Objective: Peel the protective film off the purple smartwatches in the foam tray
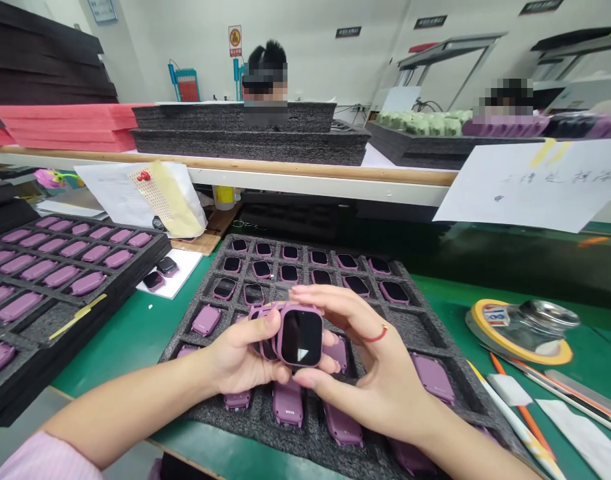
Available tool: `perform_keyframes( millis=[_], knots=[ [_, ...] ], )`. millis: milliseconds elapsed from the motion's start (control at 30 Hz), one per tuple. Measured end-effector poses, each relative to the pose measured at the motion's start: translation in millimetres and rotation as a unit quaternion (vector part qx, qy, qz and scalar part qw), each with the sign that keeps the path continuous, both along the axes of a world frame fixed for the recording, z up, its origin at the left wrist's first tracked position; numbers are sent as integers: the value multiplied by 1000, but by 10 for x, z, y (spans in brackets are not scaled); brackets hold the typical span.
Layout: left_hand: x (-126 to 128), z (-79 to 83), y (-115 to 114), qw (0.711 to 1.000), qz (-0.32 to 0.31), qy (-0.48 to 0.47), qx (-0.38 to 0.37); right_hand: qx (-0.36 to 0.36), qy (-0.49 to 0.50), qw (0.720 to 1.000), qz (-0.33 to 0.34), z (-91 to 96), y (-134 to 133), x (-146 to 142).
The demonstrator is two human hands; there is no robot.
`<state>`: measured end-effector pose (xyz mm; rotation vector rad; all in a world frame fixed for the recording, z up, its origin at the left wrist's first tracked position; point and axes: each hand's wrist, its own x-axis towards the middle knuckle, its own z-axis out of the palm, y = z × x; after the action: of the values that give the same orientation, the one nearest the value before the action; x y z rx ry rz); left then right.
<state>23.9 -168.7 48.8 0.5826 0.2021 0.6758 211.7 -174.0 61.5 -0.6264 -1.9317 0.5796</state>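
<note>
My left hand [243,357] is closed round a small stack of purple smartwatch bodies, its thumb on their edge. At the front of the stack, a smartwatch body [301,339] shows its dark screen towards me. My right hand [380,360] curls around this front piece, with fingertips at its top edge and the thumb below it. Both hands are above a grey foam tray [420,327]. In the tray's far rows, smartwatch bodies [355,285] lie screen up; in the nearer rows, purple ones [288,403] lie back up. My hands hide part of the tray's middle.
A second foam tray [30,340] of purple watch bodies is at left, near two loose watches [167,265] on white paper. Tape with a metal-topped glass bottle [545,320], a white pen [515,420] and tools lie right. A shelf [285,175] crosses behind; two people are beyond.
</note>
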Motion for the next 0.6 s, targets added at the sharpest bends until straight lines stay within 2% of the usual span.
perform_keyframes(
  millis=[233, 300, 400, 433, 500, 533, 600],
  knots=[
    [6, -19, -1, 999, -25, -19, 20, 48, -14, 999, -4, 18, -10, -4],
    [3, -29, 0, 999, -26, -20, 36, 35, -6, 999, 18, 14, -19, 13],
    [-1, -46, 3, 998, -17, -29, 56, -2, 76, 996, 34, 24, -28, 44],
    [-2, -50, 5, 998, -12, -29, 60, 9, 107, 994, 11, 39, -28, 56],
    [-3, -48, 6, 998, -6, -19, 62, 82, 121, 987, -60, 92, -30, 92],
    [-3, -42, 6, 998, 0, -9, 57, 127, 97, 983, -86, 125, -34, 115],
    [-3, -18, 0, 999, 24, 13, 34, 197, 16, 977, -83, 180, -56, 173]
  ],
)
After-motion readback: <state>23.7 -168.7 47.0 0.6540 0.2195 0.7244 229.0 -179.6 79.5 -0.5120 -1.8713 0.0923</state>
